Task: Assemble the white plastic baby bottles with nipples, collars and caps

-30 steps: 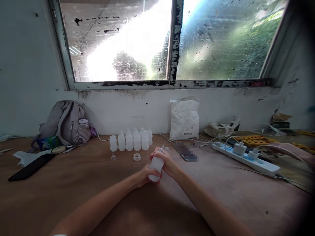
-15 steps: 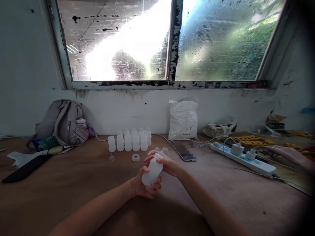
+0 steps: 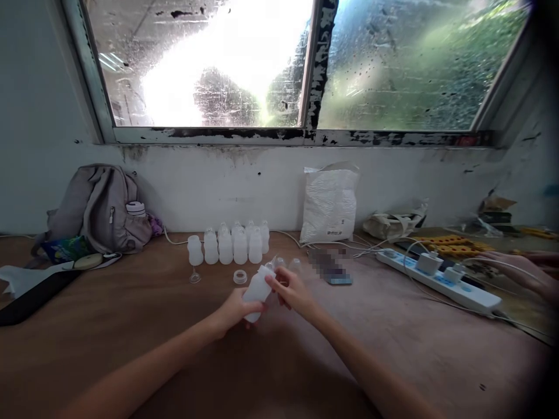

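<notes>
A frosted white baby bottle (image 3: 257, 294) is tilted in my left hand (image 3: 236, 308), whose fingers wrap its lower body. My right hand (image 3: 294, 291) is closed, with thumb and forefinger on the bottle's neck end. Beyond my hands, several similar bottles (image 3: 240, 247) stand upright in a group with clear tops. One bottle without such a top (image 3: 195, 251) is at their left end, and a clear teat (image 3: 194, 276) lies in front of it. A translucent collar ring (image 3: 240, 277) rests near the held bottle. Clear dome-shaped pieces (image 3: 296, 265) lie behind my right hand.
A phone (image 3: 339, 280) lies right of my hands, before a white plastic package (image 3: 329, 203). Farther right are a power strip (image 3: 441, 282) with cables and another person's hand (image 3: 515, 270). A grey backpack (image 3: 100, 209) and a black flat object (image 3: 39, 297) are at the left.
The bottle has moved left, and its neck end now shows between my hands. My right hand has shifted from wrapping around the top to a pinch there. The view has tilted slightly down.
</notes>
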A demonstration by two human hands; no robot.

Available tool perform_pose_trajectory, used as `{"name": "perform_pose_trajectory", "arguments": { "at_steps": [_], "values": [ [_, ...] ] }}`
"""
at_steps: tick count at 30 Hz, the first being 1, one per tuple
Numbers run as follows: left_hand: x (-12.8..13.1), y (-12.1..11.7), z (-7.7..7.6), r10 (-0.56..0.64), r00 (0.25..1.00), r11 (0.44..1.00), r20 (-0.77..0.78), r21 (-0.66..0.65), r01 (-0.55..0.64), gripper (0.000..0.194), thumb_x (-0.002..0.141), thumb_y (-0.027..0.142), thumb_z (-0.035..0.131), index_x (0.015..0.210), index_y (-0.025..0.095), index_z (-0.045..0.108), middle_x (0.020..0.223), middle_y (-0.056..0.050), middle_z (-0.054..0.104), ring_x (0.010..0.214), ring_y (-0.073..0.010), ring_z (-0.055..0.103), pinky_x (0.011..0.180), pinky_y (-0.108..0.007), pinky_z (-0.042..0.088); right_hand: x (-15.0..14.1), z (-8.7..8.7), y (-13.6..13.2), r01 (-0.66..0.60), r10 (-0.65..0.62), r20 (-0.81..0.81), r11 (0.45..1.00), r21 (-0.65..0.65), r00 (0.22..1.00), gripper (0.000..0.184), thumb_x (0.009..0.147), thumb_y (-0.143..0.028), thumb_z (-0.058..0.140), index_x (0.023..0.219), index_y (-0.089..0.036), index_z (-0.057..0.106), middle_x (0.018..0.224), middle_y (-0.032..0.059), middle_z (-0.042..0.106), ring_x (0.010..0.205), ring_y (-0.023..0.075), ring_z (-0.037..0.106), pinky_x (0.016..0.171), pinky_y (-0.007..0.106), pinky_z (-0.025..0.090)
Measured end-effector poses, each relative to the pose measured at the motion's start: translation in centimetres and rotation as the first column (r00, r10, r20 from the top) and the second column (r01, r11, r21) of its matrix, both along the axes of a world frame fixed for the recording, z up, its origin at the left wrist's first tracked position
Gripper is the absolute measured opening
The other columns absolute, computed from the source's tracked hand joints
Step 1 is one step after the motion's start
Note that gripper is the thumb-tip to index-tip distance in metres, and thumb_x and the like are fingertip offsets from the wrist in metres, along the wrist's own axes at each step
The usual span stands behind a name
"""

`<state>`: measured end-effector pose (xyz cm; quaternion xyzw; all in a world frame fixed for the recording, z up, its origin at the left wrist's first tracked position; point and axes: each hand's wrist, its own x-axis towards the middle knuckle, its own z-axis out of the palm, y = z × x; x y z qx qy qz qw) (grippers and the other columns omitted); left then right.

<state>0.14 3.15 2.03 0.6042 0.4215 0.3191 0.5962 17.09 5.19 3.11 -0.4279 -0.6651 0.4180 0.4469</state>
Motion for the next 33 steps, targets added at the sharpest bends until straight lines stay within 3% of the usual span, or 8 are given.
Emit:
{"name": "perform_pose_trajectory", "arguments": {
  "at_steps": [3, 7, 10, 12, 17, 25, 29, 33],
  "values": [
    [-2.6, -0.6, 1.3, -0.078, 0.99, 0.996, -0.113, -0.045, 0.073, 0.03, 0.063, 0.034, 0.062, 0.084, 0.014, 0.054, 0.063, 0.0, 0.054, 0.048, -0.0112, 0.053, 0.034, -0.017, 0.033, -0.8, -1.4, -0.2, -0.099, 0.1, 0.004, 0.99, -0.097, 0.995, 0.032, 0.07, -0.048, 0.054, 0.075, -0.017, 0.049, 0.056, -0.005, 0.049, 0.031, 0.0043, 0.041, 0.024, 0.015, 0.027],
    [-4.9, -0.5, 2.6, -0.134, 0.979, 0.984, -0.157, -0.135, 0.113, 0.034, 0.061, 0.032, 0.064, 0.089, 0.015, 0.053, 0.068, 0.0, 0.055, 0.05, -0.011, 0.054, 0.037, -0.018, 0.037, 0.0, -2.4, 1.1, -0.288, 0.287, -0.042, 0.923, -0.254, 0.957, 0.036, 0.067, -0.042, 0.061, 0.09, -0.018, 0.048, 0.067, -0.0025, 0.052, 0.04, 0.0057, 0.047, 0.027, 0.014, 0.032],
    [-5.2, 0.2, 2.4, -0.104, 0.986, 0.984, -0.129, -0.157, 0.083, 0.044, 0.061, 0.029, 0.065, 0.101, 0.018, 0.049, 0.073, -0.001, 0.057, 0.056, -0.0119, 0.056, 0.043, -0.019, 0.041, 0.5, -1.8, 2.3, -0.412, 0.393, -0.127, 0.847, -0.336, 0.911, 0.046, 0.063, -0.039, 0.065, 0.1, -0.022, 0.043, 0.08, 0.0001, 0.053, 0.051, 0.0083, 0.052, 0.033, 0.015, 0.039],
    [-4.9, 0.6, 1.8, -0.065, 0.992, 0.983, -0.108, -0.178, 0.045, 0.051, 0.061, 0.027, 0.065, 0.107, 0.019, 0.046, 0.073, 0.0, 0.058, 0.055, -0.0113, 0.056, 0.042, -0.018, 0.041, 0.4, -1.3, 2.8, -0.454, 0.433, -0.137, 0.839, -0.301, 0.891, 0.045, 0.063, -0.037, 0.066, 0.099, -0.023, 0.044, 0.081, 0.0004, 0.053, 0.053, 0.0085, 0.052, 0.034, 0.015, 0.038],
    [-3.9, 1.3, 1.1, -0.054, 0.998, 0.962, -0.042, -0.27, 0.04, 0.059, 0.06, 0.028, 0.064, 0.115, 0.018, 0.042, 0.069, 0.001, 0.057, 0.043, -0.007, 0.052, 0.031, -0.012, 0.031, -0.2, -1.3, 3.5, -0.382, 0.371, -0.102, 0.913, -0.14, 0.923, 0.024, 0.068, -0.036, 0.062, 0.079, -0.018, 0.053, 0.057, -0.0045, 0.045, 0.042, 0.0045, 0.039, 0.034, 0.014, 0.031],
    [-3.5, 1.8, 2.4, -0.046, 0.997, 0.941, -0.062, -0.337, 0.023, 0.055, 0.063, 0.03, 0.062, 0.114, 0.015, 0.044, 0.063, 0.002, 0.056, 0.039, -0.0048, 0.046, 0.03, -0.012, 0.03, 0.7, -3.3, 4.8, -0.46, 0.363, -0.319, 0.829, -0.319, 0.876, 0.034, 0.069, -0.045, 0.058, 0.089, -0.02, 0.046, 0.064, -0.0033, 0.052, 0.036, 0.0055, 0.046, 0.029, 0.015, 0.032],
    [-3.5, 1.9, 2.5, -0.047, 0.991, 0.917, -0.129, -0.399, -0.008, 0.054, 0.06, 0.026, 0.064, 0.111, 0.019, 0.047, 0.065, 0.003, 0.056, 0.043, -0.0048, 0.047, 0.032, -0.012, 0.031, 0.6, -4.2, 5.0, -0.383, 0.253, -0.369, 0.859, -0.339, 0.894, 0.035, 0.072, -0.049, 0.053, 0.084, -0.017, 0.046, 0.054, -0.0044, 0.051, 0.033, 0.0059, 0.044, 0.03, 0.017, 0.034],
    [-3.9, 2.6, 2.0, -0.139, 0.98, 0.906, -0.141, -0.417, 0.068, 0.046, 0.062, 0.03, 0.063, 0.104, 0.017, 0.052, 0.06, 0.002, 0.058, 0.039, -0.0055, 0.047, 0.028, -0.011, 0.024, 0.3, -4.2, 4.8, -0.308, 0.211, -0.302, 0.896, -0.319, 0.929, 0.032, 0.071, -0.047, 0.055, 0.07, -0.016, 0.045, 0.046, -0.0051, 0.049, 0.031, 0.005, 0.041, 0.03, 0.016, 0.03]
  ]
}}
